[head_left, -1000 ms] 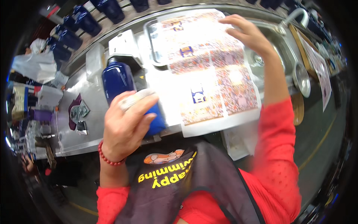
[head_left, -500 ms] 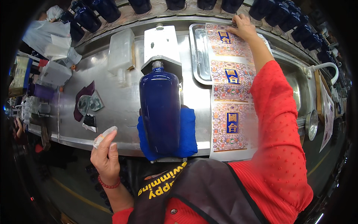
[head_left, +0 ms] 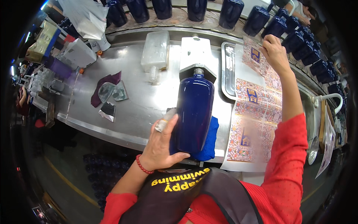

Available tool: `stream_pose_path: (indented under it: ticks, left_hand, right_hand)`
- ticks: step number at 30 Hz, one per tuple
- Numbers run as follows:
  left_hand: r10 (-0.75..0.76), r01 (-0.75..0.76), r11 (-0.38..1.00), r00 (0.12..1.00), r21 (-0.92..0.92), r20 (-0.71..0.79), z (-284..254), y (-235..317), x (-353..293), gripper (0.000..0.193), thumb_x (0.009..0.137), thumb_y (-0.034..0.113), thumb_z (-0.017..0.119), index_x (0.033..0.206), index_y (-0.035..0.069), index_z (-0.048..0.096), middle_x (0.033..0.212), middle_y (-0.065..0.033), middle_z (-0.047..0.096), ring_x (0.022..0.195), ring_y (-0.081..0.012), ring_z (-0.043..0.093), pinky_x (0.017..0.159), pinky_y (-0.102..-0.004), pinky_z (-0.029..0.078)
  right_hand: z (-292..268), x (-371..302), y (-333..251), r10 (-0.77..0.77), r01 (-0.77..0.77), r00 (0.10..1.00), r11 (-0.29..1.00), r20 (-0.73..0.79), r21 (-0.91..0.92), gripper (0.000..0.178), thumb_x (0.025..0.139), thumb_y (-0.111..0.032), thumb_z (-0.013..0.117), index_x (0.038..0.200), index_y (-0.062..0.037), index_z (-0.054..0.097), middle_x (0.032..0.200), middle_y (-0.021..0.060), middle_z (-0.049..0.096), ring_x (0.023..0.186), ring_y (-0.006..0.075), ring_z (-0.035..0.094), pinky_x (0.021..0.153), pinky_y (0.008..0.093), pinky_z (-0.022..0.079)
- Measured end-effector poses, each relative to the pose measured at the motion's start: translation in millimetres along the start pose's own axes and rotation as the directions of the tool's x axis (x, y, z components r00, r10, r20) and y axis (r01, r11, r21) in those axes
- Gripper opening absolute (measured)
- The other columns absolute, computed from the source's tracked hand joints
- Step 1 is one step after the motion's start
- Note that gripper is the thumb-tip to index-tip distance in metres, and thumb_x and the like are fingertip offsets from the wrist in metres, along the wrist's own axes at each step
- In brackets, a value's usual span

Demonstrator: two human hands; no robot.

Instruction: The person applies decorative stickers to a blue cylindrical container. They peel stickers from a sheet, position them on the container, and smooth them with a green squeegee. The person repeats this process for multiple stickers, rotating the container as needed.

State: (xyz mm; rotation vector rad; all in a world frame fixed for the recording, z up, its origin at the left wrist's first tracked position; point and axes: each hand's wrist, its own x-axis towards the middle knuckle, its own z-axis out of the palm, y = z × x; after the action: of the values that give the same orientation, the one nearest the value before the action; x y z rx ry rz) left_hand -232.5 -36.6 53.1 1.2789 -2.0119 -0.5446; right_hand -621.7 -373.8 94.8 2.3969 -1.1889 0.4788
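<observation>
Label (head_left: 255,56) now askew over white backing (head_left: 241,70)

Decal (head_left: 256,58) now up in R grip (head_left: 275,53)

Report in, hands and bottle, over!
Left hand at blue bottle's side. Right hand pinching lifted printed label. Bottle lying over blue cloth, neck away. Right arm hides some labels' edges.

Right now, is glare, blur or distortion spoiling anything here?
Head view: glare whitens the counter left of the bottle; head view: a hazy patch blurs the lowest label; head view: the counter's front edge bends, and the corners go black.
</observation>
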Motion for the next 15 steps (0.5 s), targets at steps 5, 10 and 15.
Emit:
stream_pose_path:
  ticks: [5, 10, 15]
  left_hand:
    - [0.131, -0.110, 0.974, 0.986, 0.197, -0.099, 8, -5, 6, 0.107, 0.073, 0.038, 0.088, 0.155, -0.003, 0.033, 0.127, -0.0151, 0.064, 0.105, -0.0298, 0.061, 0.100, -0.0474, 0.038]
    - [0.124, -0.098, 0.955, 0.989, 0.280, -0.079, 3, 0, 2, 0.102, 0.073, 0.044, 0.087, 0.151, -0.005, 0.043, 0.116, -0.0149, 0.068, 0.090, -0.0295, 0.060, 0.090, -0.0442, 0.041]
    - [0.144, -0.115, 0.959, 0.985, 0.261, -0.094, 2, -7, 4, 0.098, 0.080, 0.050, 0.081, 0.151, -0.005, 0.042, 0.113, -0.0135, 0.070, 0.089, -0.0272, 0.063, 0.085, -0.0389, 0.042]
  right_hand:
    - [-89, -7, -36, -0.077, 0.075, 0.994, 0.997, -0.074, -0.030, 0.015, 0.087, -0.018, 0.073, 0.088, -0.0060, 0.063, 0.109, 0.0026, 0.059, 0.110, 0.0240, 0.059, 0.073, 0.0412, 0.049]
    - [-159, -5, -72, -0.055, 0.057, 0.998, 0.996, 0.033, -0.065, 0.022, 0.089, -0.017, 0.072, 0.086, -0.0008, 0.059, 0.105, 0.0076, 0.059, 0.102, 0.0279, 0.062, 0.077, 0.0406, 0.053]
    - [-201, -19, -131, -0.112, 0.111, 0.994, 0.993, 0.020, 0.038, 0.014, 0.086, -0.007, 0.072, 0.092, 0.0026, 0.063, 0.105, 0.0166, 0.060, 0.104, 0.0357, 0.059, 0.091, 0.0432, 0.049]
